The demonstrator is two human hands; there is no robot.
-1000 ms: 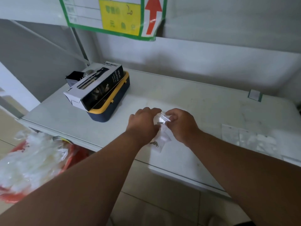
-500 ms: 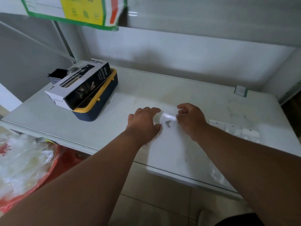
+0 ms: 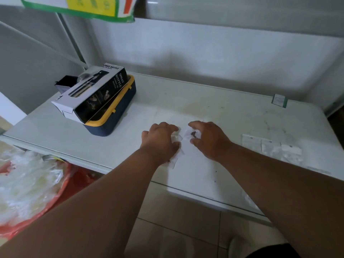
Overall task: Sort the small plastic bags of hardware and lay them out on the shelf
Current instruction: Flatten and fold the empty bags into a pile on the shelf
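On the white shelf (image 3: pixel 223 108) my left hand (image 3: pixel 160 140) rests palm down with curled fingers on a few small clear plastic bags (image 3: pixel 175 159); their edges stick out under the palm. A little to the right lies a single clear bag with a dark screw inside (image 3: pixel 193 134), flat on the shelf. My right hand (image 3: pixel 210 140) arches over that bag, thumb and forefinger spread on either side of it. Three flat bags (image 3: pixel 270 148) lie in a row further right on the shelf.
A spray bottle box (image 3: pixel 96 90) lies on a navy and yellow case (image 3: pixel 115 120) at the shelf's back left. A red sack full of clear bags (image 3: pixel 28 183) sits below the shelf's left front edge. A small label (image 3: pixel 279 100) stands at the back right.
Both hands came down from above the shelf's front edge onto the shelf and moved apart. The bag with the screw, pinched before, now lies flat between them.
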